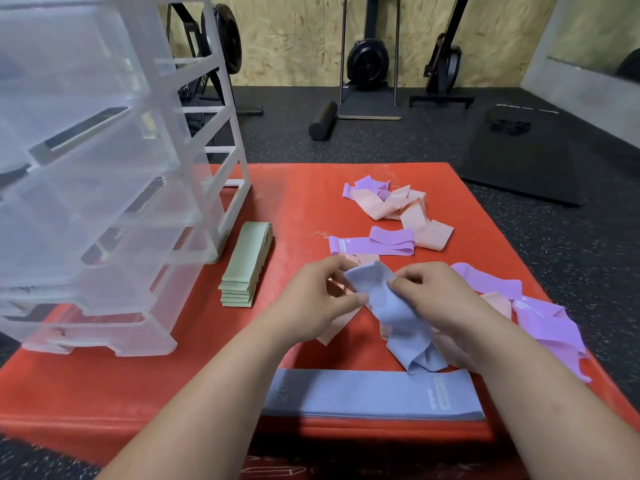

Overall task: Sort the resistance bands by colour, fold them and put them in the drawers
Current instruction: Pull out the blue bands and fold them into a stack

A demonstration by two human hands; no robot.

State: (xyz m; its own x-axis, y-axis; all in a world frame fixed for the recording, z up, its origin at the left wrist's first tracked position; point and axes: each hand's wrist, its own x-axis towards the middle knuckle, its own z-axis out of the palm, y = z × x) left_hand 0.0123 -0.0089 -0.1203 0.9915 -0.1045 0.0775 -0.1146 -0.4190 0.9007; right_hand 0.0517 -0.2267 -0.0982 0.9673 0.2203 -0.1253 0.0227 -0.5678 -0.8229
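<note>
Folded blue bands lie stacked at bottom centre on the red mat. Mid-frame, my left hand and right hand each pinch one loose blue band between curled fingers; drawers stand upper left.

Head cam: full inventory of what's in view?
red mat: 1, red, on floor
drawer unit: 1, clear, left on mat
green bands: 1 folded stack, green, beside drawer unit
blue bands: 1 flat stack, blue, mat's near edge
loose blue band: 1, blue, between both hands
purple bands: several, purple, loose, mid and right mat
peach bands: several, peach, mixed among purple
foam roller: 1, black, floor behind
floor mat: 1, black, right rear
left hand: 1, pinches loose blue band
right hand: 1, pinches same band
</note>
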